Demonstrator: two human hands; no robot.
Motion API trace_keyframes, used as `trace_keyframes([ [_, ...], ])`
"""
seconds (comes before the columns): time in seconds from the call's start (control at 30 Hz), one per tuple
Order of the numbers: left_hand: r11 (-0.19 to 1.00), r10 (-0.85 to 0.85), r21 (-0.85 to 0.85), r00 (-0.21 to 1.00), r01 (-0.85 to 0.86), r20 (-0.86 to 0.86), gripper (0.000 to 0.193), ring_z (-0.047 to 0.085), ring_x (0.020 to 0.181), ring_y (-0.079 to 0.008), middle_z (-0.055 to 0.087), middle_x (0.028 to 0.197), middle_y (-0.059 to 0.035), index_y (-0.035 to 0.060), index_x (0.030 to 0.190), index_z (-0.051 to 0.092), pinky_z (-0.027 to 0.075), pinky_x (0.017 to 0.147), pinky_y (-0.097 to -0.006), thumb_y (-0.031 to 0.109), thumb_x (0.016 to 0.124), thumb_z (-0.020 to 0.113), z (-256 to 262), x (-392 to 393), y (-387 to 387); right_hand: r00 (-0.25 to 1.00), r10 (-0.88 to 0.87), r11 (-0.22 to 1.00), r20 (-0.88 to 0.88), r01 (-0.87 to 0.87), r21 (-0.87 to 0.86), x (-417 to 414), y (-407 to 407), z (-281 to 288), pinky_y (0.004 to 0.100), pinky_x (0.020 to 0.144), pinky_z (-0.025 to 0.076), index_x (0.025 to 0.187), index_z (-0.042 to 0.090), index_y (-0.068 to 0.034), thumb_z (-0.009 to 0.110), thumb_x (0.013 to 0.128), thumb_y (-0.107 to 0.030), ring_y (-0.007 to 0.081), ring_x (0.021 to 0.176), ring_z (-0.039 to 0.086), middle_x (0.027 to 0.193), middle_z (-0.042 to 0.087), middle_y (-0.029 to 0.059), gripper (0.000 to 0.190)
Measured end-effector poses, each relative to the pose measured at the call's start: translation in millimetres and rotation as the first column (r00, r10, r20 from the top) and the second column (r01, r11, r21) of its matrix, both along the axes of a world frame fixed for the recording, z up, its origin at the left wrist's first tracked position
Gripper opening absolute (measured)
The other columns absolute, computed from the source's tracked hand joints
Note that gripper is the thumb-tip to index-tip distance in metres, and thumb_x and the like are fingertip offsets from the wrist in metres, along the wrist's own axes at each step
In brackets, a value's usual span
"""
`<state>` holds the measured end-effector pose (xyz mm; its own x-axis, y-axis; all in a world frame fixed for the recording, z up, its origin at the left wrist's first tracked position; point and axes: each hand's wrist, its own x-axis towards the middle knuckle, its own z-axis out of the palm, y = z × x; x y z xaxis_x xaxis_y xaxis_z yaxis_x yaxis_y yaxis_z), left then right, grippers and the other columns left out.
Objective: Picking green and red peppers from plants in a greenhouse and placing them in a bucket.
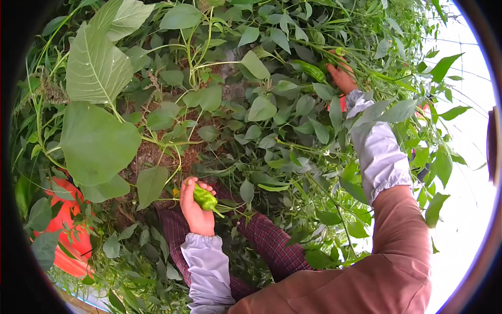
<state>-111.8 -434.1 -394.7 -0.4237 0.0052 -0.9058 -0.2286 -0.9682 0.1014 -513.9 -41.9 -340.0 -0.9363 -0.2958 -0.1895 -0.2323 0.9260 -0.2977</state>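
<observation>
My left hand (199, 208) holds a light-green pepper (204, 197) in its curled fingers, low in front of my legs, with the stem pointing down to the right. Farther out at the upper right, my right hand (343, 76) reaches in among the pepper plants (306, 106). Its thumb and fingers close around a green pepper (332, 61), which leaves and fingers partly cover. Just left of that hand hangs a long, wrinkled green pepper (311, 71) under the foliage.
A red-orange plastic container (66, 231) stands at the lower left, partly behind leaves. Large broad-leaved weeds (100, 143) rise on the left over brown soil (147, 157). My checked trousers (270, 239) press among the plants. Bright white sheeting or ground (464, 157) lies at the right.
</observation>
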Motion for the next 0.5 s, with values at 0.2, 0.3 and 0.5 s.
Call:
trace_keyframes([
  [0.2, 1.000, -0.010, 0.007, 1.000, 0.010, 0.005, 0.018, 0.057, 0.072, -0.0171, 0.056, 0.078, -0.0021, 0.0105, 0.097, 0.055, 0.049, 0.066, -0.0328, 0.028, 0.093, 0.058, 1, -3, 4, 0.973, -0.099, 0.894, -0.207, 0.179, 0.410, -30, -33, -27, 0.0491, 0.085, 0.047, 0.110, 0.061, -0.007, 0.062, 0.084, -0.036, 0.0400, 0.095, 0.061, 0.109, 0.062, 0.0236, 0.039],
  [0.3, 1.000, 0.016, 0.015, 1.000, -0.016, -0.011, 0.015, 0.059, 0.069, -0.0173, 0.058, 0.076, -0.0031, 0.0096, 0.096, 0.057, 0.051, 0.062, -0.0330, 0.024, 0.093, 0.059, 3, -6, 5, 0.962, -0.005, 0.917, -0.274, 0.114, 0.382, -26, -42, -27, 0.0456, 0.079, 0.051, 0.111, 0.059, -0.002, 0.061, 0.084, -0.037, 0.0358, 0.091, 0.065, 0.104, 0.062, 0.0245, 0.044],
  [0.5, 1.000, 0.009, 0.004, 1.000, -0.009, 0.015, 0.015, 0.060, 0.069, -0.0178, 0.059, 0.077, -0.0034, 0.0090, 0.096, 0.057, 0.051, 0.062, -0.0332, 0.023, 0.093, 0.060, 3, -5, 6, 0.565, -0.652, 0.449, 0.506, 0.825, -0.343, 4, -12, 38, 0.0366, 0.068, 0.060, 0.121, 0.053, -0.003, 0.056, 0.090, -0.022, 0.0296, 0.079, 0.067, 0.108, 0.063, 0.0166, 0.036],
])
